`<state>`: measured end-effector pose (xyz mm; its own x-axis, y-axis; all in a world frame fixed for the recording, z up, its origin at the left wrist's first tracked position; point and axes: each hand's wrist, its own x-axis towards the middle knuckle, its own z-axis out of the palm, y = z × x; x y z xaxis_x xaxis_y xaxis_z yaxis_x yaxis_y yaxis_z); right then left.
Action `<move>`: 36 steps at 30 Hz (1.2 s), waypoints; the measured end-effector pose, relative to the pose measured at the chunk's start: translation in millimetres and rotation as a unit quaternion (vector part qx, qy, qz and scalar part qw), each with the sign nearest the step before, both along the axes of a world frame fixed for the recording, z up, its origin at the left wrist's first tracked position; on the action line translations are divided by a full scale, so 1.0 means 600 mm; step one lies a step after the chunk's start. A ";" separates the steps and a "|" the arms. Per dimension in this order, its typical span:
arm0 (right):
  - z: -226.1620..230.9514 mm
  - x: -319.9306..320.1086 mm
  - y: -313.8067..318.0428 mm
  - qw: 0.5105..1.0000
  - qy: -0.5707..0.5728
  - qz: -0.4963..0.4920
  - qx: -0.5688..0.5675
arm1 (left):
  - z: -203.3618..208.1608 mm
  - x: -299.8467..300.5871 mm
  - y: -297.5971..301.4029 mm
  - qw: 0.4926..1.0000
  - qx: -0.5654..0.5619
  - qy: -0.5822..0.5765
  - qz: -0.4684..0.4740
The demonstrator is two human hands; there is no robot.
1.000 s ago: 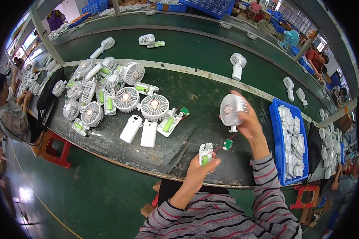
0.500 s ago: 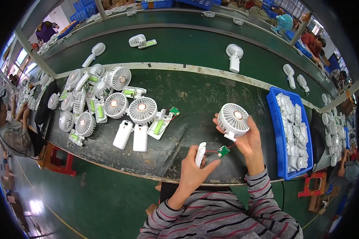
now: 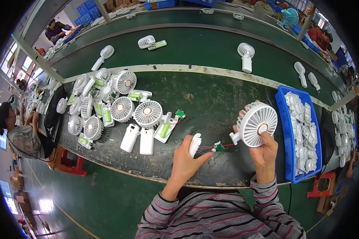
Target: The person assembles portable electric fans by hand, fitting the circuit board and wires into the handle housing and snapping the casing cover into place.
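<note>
My right hand (image 3: 262, 153) grips a round white fan head (image 3: 260, 124) by its cage, thumb on the front near the hub. Fingers of my left hand (image 3: 186, 161) close round a white handle part (image 3: 195, 145), seen mostly edge-on. Between the two hands hangs a small green circuit board (image 3: 217, 147), joined by thin red wires to both the handle part and the fan head. Left of my left hand lie two white handle covers (image 3: 146, 141) and an opened handle with a green battery (image 3: 164, 130) and its own board.
Several white fans (image 3: 92, 127) are heaped on the left of the dark worktable (image 3: 211, 89). A blue bin (image 3: 284, 137) of white plastic shells stands at the right. Beyond a pale rail (image 3: 163, 68), more fans lie on a green conveyor (image 3: 195, 47). A co-worker (image 3: 24, 129) sits at the left.
My right hand has moved right and turned the fan head so its grille faces me more. My left hand has shifted slightly left, and the wires between them are stretched straighter.
</note>
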<state>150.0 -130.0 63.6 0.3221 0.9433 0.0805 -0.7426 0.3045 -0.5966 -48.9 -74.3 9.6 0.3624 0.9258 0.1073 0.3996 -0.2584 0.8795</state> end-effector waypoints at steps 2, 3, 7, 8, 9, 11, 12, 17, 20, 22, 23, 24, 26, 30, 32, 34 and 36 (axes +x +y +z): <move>-0.006 0.007 -0.007 1.000 -0.002 -0.016 -0.022 | 0.002 -0.007 0.001 0.998 -0.048 -0.031 -0.013; -0.008 0.008 -0.012 1.000 0.002 -0.015 -0.023 | 0.002 -0.009 0.000 0.993 -0.095 -0.062 -0.026; 0.009 -0.019 -0.025 0.999 0.007 0.034 -0.019 | -0.018 -0.009 -0.005 0.970 -0.149 -0.192 -0.018; 0.011 -0.029 -0.026 0.998 0.010 0.057 -0.015 | -0.014 -0.004 -0.007 0.935 -0.229 -0.270 0.014; 0.012 -0.040 -0.028 0.996 -0.012 0.081 -0.048 | -0.008 0.000 -0.008 0.886 -0.305 -0.345 0.047; 0.003 -0.062 -0.040 0.992 0.011 0.112 -0.048 | 0.011 0.011 -0.011 0.863 -0.354 -0.354 0.067; -0.017 -0.064 -0.050 0.992 -0.022 0.103 -0.072 | 0.015 0.014 -0.012 0.864 -0.371 -0.332 0.076; -0.008 -0.066 -0.038 0.989 -0.024 0.108 -0.094 | -0.004 0.009 -0.022 0.808 -0.435 -0.396 0.006; -0.010 -0.056 -0.013 0.993 -0.066 0.052 -0.085 | 0.012 -0.002 -0.034 0.771 -0.513 -0.376 -0.028; -0.033 -0.046 -0.005 0.990 -0.091 0.013 -0.109 | 0.019 -0.001 -0.046 0.755 -0.533 -0.381 -0.043; -0.035 -0.044 -0.003 0.987 -0.103 0.006 -0.122 | 0.016 -0.002 -0.051 0.750 -0.535 -0.383 -0.069; -0.035 -0.041 -0.005 0.991 -0.064 0.027 -0.115 | 0.020 -0.001 -0.055 0.747 -0.535 -0.385 -0.087; -0.036 -0.046 -0.004 0.985 -0.107 0.026 -0.135 | 0.027 0.001 -0.064 0.744 -0.534 -0.388 -0.104; -0.027 -0.053 -0.002 0.979 -0.132 0.022 -0.153 | 0.030 0.000 -0.067 0.734 -0.538 -0.393 -0.131; -0.025 -0.055 -0.002 0.978 -0.140 0.023 -0.156 | 0.030 -0.002 -0.067 0.729 -0.541 -0.393 -0.148; -0.023 -0.055 -0.003 0.976 -0.148 0.023 -0.158 | 0.037 -0.001 -0.068 0.723 -0.544 -0.396 -0.157; -0.019 -0.051 0.000 0.967 -0.183 0.040 -0.171 | 0.043 0.000 -0.069 0.717 -0.548 -0.398 -0.165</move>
